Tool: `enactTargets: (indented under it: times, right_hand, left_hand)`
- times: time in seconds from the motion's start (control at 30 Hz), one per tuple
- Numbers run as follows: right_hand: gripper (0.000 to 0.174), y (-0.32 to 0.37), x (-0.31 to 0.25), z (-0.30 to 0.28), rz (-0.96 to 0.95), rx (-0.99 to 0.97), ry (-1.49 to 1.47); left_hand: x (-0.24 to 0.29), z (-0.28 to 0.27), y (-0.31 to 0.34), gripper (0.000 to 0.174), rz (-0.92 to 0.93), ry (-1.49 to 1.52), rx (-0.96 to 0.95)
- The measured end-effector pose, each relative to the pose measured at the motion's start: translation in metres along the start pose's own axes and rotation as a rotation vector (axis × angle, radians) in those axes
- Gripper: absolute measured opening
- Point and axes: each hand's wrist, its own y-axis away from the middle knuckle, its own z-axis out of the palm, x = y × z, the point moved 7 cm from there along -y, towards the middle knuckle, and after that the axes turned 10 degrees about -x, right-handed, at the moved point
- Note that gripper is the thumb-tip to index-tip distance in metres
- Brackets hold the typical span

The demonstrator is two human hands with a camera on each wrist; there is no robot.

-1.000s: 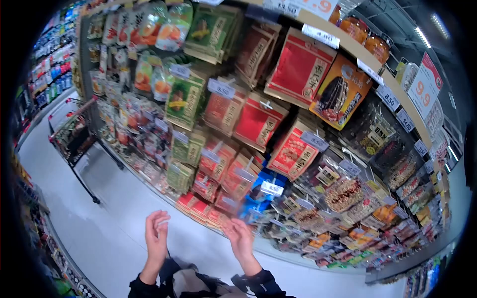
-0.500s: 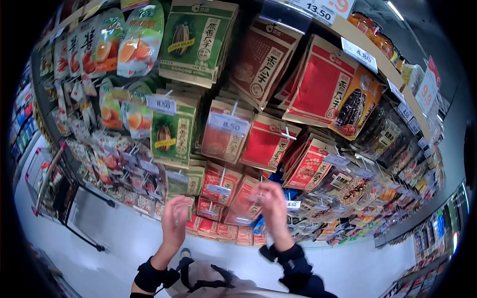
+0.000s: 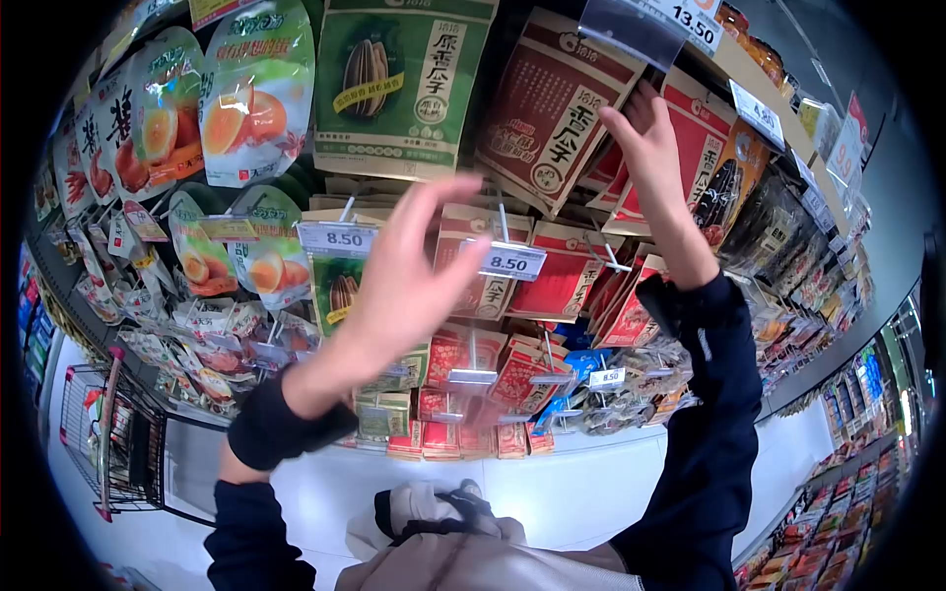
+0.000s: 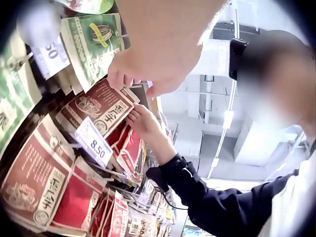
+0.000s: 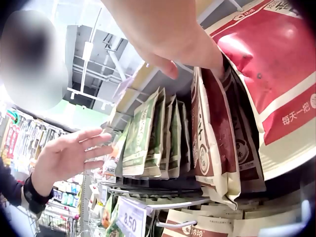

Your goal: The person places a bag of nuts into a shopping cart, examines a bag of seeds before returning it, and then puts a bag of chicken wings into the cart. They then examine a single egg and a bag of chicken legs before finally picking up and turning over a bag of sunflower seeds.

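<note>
Head view: fingers and thumb parted at the brown bag's edge

In the head view, the right hand [image 3: 650, 148] is held up at the right edge of the brown bag [image 3: 552, 108], which hangs tilted in the upper row, between the green bag [image 3: 399, 89] and the red bags [image 3: 702, 133]. Its thumb is spread from its fingers; whether the bag is pressed by the fingertips cannot be told. The left hand [image 3: 404, 271] is blurred there, but in the right wrist view its fingers are seen straight and parted, with nothing held. The hands are well apart.

Because the bags are packed closely, a red bag could be caught and dragged along with the brown one. If the brown bag were pulled downward rather than along its peg, its top might be torn. The price holder [image 3: 636, 30] just above could be knocked by the right hand, and the 8.50 tag [image 3: 509, 262] could be snagged by the left thumb.

The goods are hung in rows on pegs [image 3: 613, 261] of a display rack [image 3: 727, 67]. Below, a pale, glossy floor [image 3: 581, 483] is seen, with a shopping cart [image 3: 110, 414] to the left. Overhead, a pale ceiling [image 4: 217, 140] is shown in the left wrist view.
</note>
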Motion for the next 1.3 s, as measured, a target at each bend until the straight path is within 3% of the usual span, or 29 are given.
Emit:
enactTargets:
  times: [0.07, 0.1, 0.2, 0.43, 0.7, 0.73, 0.87, 1.0, 1.13, 1.17, 1.3]
  right_hand:
    - [0.052, -0.012, 0.013, 0.002, 0.090, -0.038, -0.036]
    - [0.045, -0.010, 0.015, 0.005, 0.261, -0.052, -0.009]
    - [0.042, -0.012, 0.029, 0.015, 0.383, -0.119, -0.086]
    - [0.035, -0.015, 0.039, 0.005, 0.336, -0.033, -0.218]
    - [0.030, -0.012, 0.034, 0.007, 0.291, -0.194, -0.524]
    - [0.033, -0.011, 0.036, 0.008, 0.323, -0.253, -0.515]
    - [0.037, -0.010, 0.037, 0.011, 0.310, -0.311, -0.481]
    - [0.047, -0.004, 0.042, 0.009, 0.247, -0.153, -0.816]
    - [0.039, 0.002, 0.059, 0.004, 0.440, -0.066, -0.722]
    - [0.041, -0.004, 0.058, 0.003, 0.454, -0.081, -0.567]
    - [0.036, -0.028, 0.066, -0.003, 0.492, -0.045, -0.553]
  left_hand:
    - [-0.007, -0.004, -0.026, 0.041, 0.018, -0.025, -0.004]
    - [-0.011, -0.006, -0.036, 0.042, 0.035, -0.042, 0.002]
    - [-0.022, -0.003, -0.062, 0.052, -0.044, -0.027, -0.060]
    - [-0.036, 0.007, -0.079, 0.065, -0.074, 0.023, -0.147]
    - [-0.048, 0.009, -0.084, 0.078, -0.203, -0.037, -0.142]
    - [-0.053, 0.010, -0.087, 0.076, -0.162, -0.059, -0.108]
    - [-0.056, 0.022, -0.097, 0.061, -0.247, 0.177, -0.277]
    - [-0.059, 0.023, -0.097, 0.058, -0.319, 0.232, -0.294]
    - [-0.061, 0.021, -0.097, 0.057, -0.329, 0.204, -0.288]
    - [-0.061, 0.021, -0.097, 0.057, -0.335, 0.211, -0.292]
    - [-0.064, 0.020, -0.099, 0.058, -0.315, 0.225, -0.279]
